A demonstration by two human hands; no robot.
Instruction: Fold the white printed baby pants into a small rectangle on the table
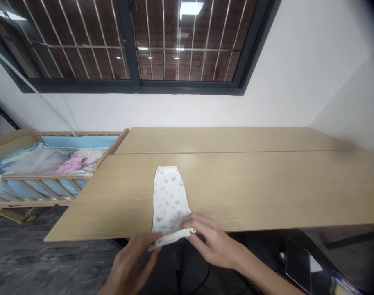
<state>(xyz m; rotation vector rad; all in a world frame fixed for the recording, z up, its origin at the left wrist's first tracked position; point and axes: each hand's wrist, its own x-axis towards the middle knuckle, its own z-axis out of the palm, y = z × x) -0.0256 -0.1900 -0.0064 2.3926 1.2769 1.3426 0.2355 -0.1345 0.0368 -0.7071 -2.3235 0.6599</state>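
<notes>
A small white baby garment [169,197] with a faint printed pattern lies folded lengthwise on the wooden table [266,184], its near end hanging over the front edge. My left hand [134,264] pinches that near hem from below and the left. My right hand [213,241] rests on the same hem from the right, fingers closed on the cloth. Both hands are at the table's front edge.
A wooden baby cot [36,172] with blue lining and a heap of clothes, one of them pink [70,164], stands left of the table. A barred window [134,41] is above. A dark phone-like object [298,264] lies low at the right.
</notes>
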